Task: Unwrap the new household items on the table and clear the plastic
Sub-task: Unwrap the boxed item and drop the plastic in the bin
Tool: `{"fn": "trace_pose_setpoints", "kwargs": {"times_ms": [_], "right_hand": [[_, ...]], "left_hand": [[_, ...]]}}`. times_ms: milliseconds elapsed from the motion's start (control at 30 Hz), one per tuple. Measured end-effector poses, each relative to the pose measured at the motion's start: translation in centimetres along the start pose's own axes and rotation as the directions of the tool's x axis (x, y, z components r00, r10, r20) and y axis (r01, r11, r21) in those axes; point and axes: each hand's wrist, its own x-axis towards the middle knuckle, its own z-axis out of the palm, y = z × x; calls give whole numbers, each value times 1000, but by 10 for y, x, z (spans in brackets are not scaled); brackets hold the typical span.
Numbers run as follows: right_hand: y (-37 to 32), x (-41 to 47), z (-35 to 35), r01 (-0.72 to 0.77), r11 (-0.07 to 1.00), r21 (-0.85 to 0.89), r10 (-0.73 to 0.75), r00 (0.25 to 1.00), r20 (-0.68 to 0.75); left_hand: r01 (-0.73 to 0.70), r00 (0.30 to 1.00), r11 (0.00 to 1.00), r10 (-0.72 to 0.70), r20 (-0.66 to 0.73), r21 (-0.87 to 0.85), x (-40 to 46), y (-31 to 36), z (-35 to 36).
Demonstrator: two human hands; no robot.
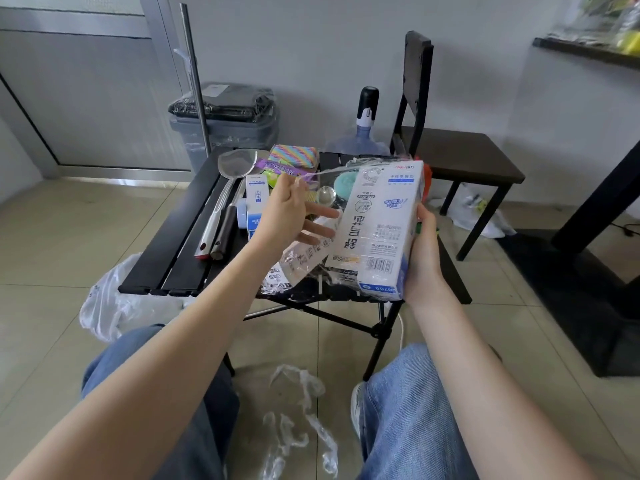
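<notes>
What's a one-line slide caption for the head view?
Right hand grips a white box while left hand pulls its clear plastic wrap away above the black table.

One head-worn camera looks forward and down, close over the table (166,271)

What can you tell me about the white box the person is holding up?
The white box is a flat cardboard carton with blue and dark print and a barcode near its lower end. It is held tilted above the black table, printing upside down to the camera. The right hand grips its right edge. Clear plastic wrap still clings to it, partly peeled; the left hand pinches a stretched strip of that wrap near the top.
</notes>
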Motion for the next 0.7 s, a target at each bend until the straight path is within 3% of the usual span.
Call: {"fn": "trace_pose_setpoints", "kwargs": {"times_ms": [133, 300, 433, 533, 633, 700], "right_hand": [[-1, 0, 2, -10, 1000, 23, 11, 1000, -25], [-2, -1, -1, 51, 997, -61, -50, 999, 7], [3, 0, -6, 54, 995, -83, -57, 998, -38], [7, 1, -12, 64, 997, -50, -68, 995, -68], [8, 0, -17, 78, 997, -9, -79, 995, -55], [5, -2, -17, 92, 995, 28, -91, 995, -28]], "left_hand": [[43, 999, 995, -43, -5, 86, 7, -4, -2], [213, 953, 911, -274, 132, 352, 5, -17, -12], [200, 936, 924, -278, 216, 325, -3, -19, -18], [277, 903, 945, -317, 290, 171, -5, -20, -29], [344, 924, 937, -348, 157, 54, -4, -24, -32], [258, 955, 947, -280, 101, 192, -5, -28, -31]]}}
